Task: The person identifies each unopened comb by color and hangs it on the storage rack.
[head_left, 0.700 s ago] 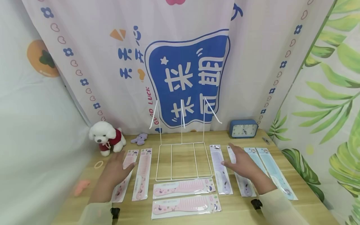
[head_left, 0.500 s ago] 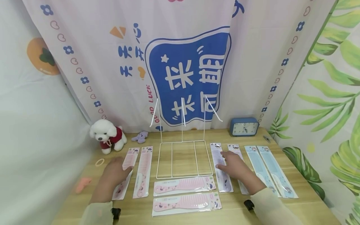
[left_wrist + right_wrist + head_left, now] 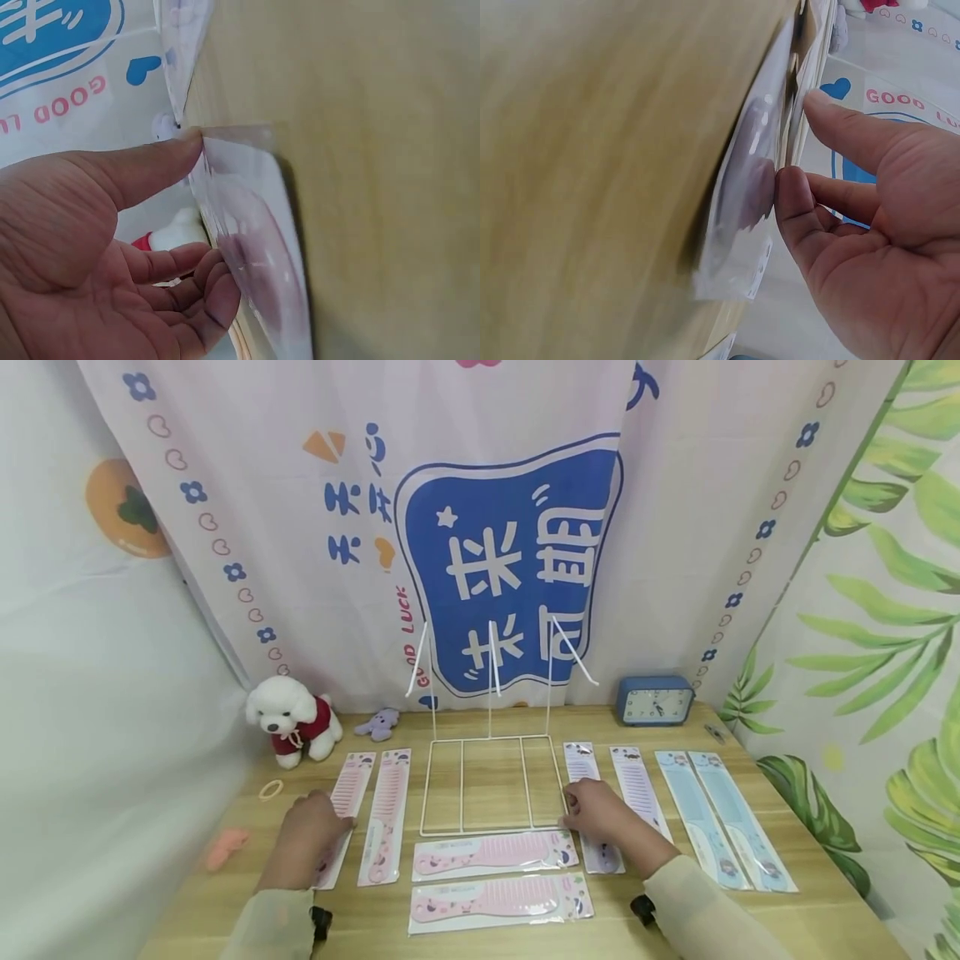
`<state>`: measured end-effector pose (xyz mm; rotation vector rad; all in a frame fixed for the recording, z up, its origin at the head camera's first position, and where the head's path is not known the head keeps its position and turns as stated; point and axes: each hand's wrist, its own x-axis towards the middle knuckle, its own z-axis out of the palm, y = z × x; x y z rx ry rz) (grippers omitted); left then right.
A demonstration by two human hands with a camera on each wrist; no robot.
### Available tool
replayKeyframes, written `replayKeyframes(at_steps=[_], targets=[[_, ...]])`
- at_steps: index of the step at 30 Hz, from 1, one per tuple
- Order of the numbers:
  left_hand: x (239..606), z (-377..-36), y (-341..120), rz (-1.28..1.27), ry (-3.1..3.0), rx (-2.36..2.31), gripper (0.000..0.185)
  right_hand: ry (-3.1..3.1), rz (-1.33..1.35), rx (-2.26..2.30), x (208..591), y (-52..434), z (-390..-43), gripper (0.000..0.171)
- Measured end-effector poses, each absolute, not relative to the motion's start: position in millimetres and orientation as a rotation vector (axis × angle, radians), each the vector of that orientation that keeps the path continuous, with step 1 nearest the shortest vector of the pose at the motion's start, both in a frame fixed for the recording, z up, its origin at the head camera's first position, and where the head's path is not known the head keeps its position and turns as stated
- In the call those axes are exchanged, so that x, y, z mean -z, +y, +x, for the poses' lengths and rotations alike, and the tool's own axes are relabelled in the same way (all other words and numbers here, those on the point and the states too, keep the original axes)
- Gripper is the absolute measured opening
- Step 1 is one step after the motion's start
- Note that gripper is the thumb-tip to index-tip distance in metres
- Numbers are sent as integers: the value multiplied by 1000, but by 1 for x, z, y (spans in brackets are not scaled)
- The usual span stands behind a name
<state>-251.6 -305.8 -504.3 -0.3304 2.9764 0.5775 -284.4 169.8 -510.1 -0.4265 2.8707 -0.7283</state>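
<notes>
The right hand (image 3: 596,810) has moved left to the front right corner of the white rack (image 3: 491,737); I can't tell whether its fingers grip. On the bench (image 3: 360,927), the left hand's (image 3: 311,827) fingers, loosely bent, meet a pink comb (image 3: 349,787).

Right hand now at rack edge, left hand pulled back

Right hand (image 3: 596,810): was over outer purple comb (image 3: 637,785), fingers spread. Swung inward, passing between the two purple combs; now over inner purple comb (image 3: 581,766), fingertips at right side of white wire rack (image 3: 491,738), near its front corner. Outer purple comb mostly uncovered; left blue comb (image 3: 701,818) fully uncovered.

Left hand (image 3: 309,822): slid a bit toward person along outer pink comb (image 3: 351,785), fingers more bent. More comb teeth visible. Head view swung slightly left.
</notes>
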Motion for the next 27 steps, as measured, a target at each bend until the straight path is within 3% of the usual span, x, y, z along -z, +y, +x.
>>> replayKeyframes(at_steps=[4,11,14,20,23,27], targets=[[501,-253,-303,-388,2952,-609,55,2864,-447,724,511,169,-284,34],[499,-250,-302,-494,2860,-792,36,2854,-426,736,514,169,-284,33],[499,-251,-304,-513,2842,-821,42,2852,-423,725,512,167,-284,31],[501,-254,-308,-567,2805,-856,73,2851,-427,706,510,165,-283,27],[504,-254,-310,-594,2783,-923,73,2844,-431,705,510,165,-284,29],[508,-255,-316,-578,2795,-956,60,2834,-432,707,511,165,-285,33]])
